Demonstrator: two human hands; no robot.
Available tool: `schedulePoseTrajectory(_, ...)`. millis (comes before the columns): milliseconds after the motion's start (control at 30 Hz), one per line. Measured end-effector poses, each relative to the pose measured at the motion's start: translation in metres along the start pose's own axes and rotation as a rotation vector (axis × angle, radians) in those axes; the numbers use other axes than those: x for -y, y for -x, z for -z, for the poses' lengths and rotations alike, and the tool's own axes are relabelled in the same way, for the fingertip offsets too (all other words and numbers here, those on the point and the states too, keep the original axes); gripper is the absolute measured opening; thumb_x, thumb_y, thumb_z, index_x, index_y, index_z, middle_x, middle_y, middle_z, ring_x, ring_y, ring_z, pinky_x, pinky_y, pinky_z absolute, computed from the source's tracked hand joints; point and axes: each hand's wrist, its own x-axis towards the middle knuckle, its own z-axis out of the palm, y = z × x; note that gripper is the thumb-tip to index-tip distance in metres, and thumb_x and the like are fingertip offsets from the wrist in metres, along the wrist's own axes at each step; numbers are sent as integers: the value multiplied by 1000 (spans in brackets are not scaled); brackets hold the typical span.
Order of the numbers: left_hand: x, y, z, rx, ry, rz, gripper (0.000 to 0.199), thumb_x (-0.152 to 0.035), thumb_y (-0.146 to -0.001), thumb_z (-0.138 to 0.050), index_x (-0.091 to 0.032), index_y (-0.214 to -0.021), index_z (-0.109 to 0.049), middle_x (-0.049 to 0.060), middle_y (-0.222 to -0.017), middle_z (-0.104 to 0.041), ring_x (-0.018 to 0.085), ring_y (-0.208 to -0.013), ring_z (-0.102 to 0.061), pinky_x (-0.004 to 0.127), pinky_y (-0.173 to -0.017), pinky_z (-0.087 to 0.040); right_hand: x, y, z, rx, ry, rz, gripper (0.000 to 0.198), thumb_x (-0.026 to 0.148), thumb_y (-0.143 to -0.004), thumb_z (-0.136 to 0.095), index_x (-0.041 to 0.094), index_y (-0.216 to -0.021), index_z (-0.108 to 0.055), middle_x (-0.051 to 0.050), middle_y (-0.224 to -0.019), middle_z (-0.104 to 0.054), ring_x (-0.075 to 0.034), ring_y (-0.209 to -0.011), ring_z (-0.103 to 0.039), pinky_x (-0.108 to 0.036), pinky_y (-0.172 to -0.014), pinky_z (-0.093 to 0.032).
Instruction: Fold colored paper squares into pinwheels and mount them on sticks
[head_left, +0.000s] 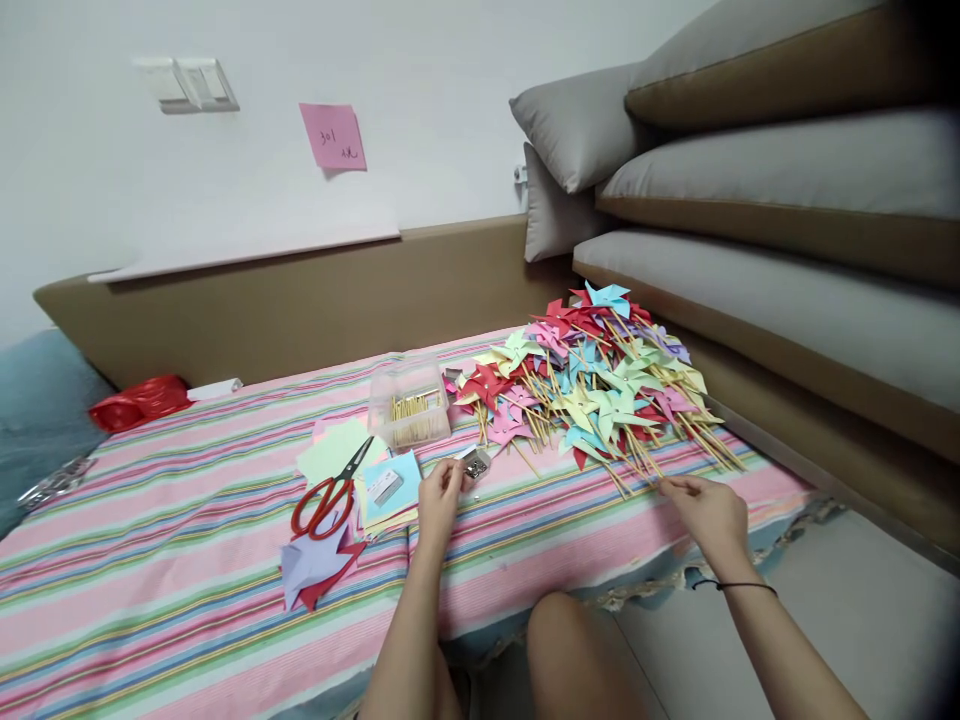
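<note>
Fingers (452,472) of the left hand (438,498) are drawn close together at the small open box of shiny metal bits (475,461), touching or just beside it; whether they pinch a piece, I cannot tell. Over the near edge of the striped cloth (187,600), toward its right corner, the right hand (709,508) has its fingertips narrowed at the lower ends of thin tan sticks (626,480); a grip on one is likely but unclear. Handling both well, I judge, means taking one metal bit at a time without tipping the box, and drawing any stick along its own length so neighbouring blades stay uncreased.

Left of the left hand lie a cut lilac paper sheet (313,562), red-handled scissors (322,507) with dark blades, and light blue square paper (405,474) bearing a little white carton (385,487). Beyond them stands a clear plastic container (382,422) with short golden rods (412,406). Multicoloured paper pinwheels (577,405) heap up toward the cloth's far right corner.

A crinkled red plastic bag (142,400) sits near the far left corner. Past the far edge rise a brown padded board (300,320), stacked grey-and-brown cushions (787,250) and a white wall (450,80) carrying a pink handwritten note (334,138).
</note>
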Motion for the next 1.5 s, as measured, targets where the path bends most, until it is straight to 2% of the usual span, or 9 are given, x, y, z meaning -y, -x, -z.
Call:
schedulePoseTrajectory(267, 4, -2, 2, 39, -56, -18, 29, -47, -82, -56, -20, -74, -64, 2, -63, -66, 17, -59, -57, 28, -64, -43, 12, -22, -17, 14, -6, 33, 46, 53, -66, -56, 15, -80, -77, -13, -72, -75, -33, -73, -67, -36, -61, -43)
schedulePoseTrajectory(433, 8, -4, 5, 44, -75, -17, 29, -46, -84, -54, -18, -78, -62, 2, -65, -67, 16, -60, -59, 28, -64, -45, 7, -16, -18, 28, -53, 36, 51, 57, -64, -59, 14, -84, -77, -12, -71, -75, -33, -76, -68, -36, -63, -45)
schedulePoseTrajectory(567, 8, -4, 9, 19, -68, -16, 28, -45, -85, -53, -18, -81, -60, 1, -66, -67, 16, -59, -59, 28, -64, -47, -6, 1, -12, 28, -97, -46, 56, 55, -65, -61, 11, -96, -76, -12, -73, -75, -30, -55, -66, -37, -54, -46)
schedulePoseTrajectory(667, 5, -4, 11, -27, -65, -18, 27, -44, -84, -54, -18, -80, -60, 1, -66, -67, 15, -59, -59, 27, -64, -46, -13, 10, -10, 31, -146, -105, 54, 51, -67, -61, 9, -98, -75, -12, -77, -76, -23, -39, -59, -36, -45, -43)
schedulePoseTrajectory(900, 2, -8, 22, -228, -26, 1, 27, -43, -85, -52, -18, -74, -58, 2, -64, -65, 14, -58, -57, 25, -60, -45, 2, -3, -12, -30, -175, -66, 45, 54, -62, -61, 15, -77, -77, -12, -73, -75, -32, -74, -68, -37, -64, -47)
schedulePoseTrajectory(1033, 5, -10, 33, -325, 14, 27, 28, -43, -85, -51, -18, -75, -58, 2, -65, -65, 13, -55, -57, 25, -57, -46, 11, -4, -9, -50, -154, -76, 44, 52, -62, -58, 14, -73, -75, -13, -73, -74, -32, -75, -67, -38, -65, -45)
schedulePoseTrajectory(1167, 6, -10, 42, -392, 31, 43, 28, -44, -83, -52, -17, -77, -58, 1, -66, -65, 13, -55, -57, 26, -58, -47, 5, 17, -6, -58, -132, -108, 45, 55, -66, -52, 15, -73, -72, -10, -65, -72, -28, -59, -64, -36, -59, -42)
schedulePoseTrajectory(1333, 7, -10, 51, -455, -3, 55, 28, -43, -83, -52, -17, -77, -59, 2, -66, -65, 14, -57, -58, 27, -61, -48, -8, 51, -13, -6, -116, -67, 41, 53, -67, -53, 17, -73, -69, -8, -64, -70, -27, -63, -63, -34, -59, -42)
schedulePoseTrajectory(1500, 12, -8, 55, -532, -93, 66, 21, -38, -82, -52, -18, -81, -57, 2, -73, -67, 15, -63, -61, 27, -66, -48, 29, 73, -29, 61, -235, 25, 41, 55, -70, -56, 17, -78, -70, -7, -67, -71, -26, -67, -65, -34, -64, -47)
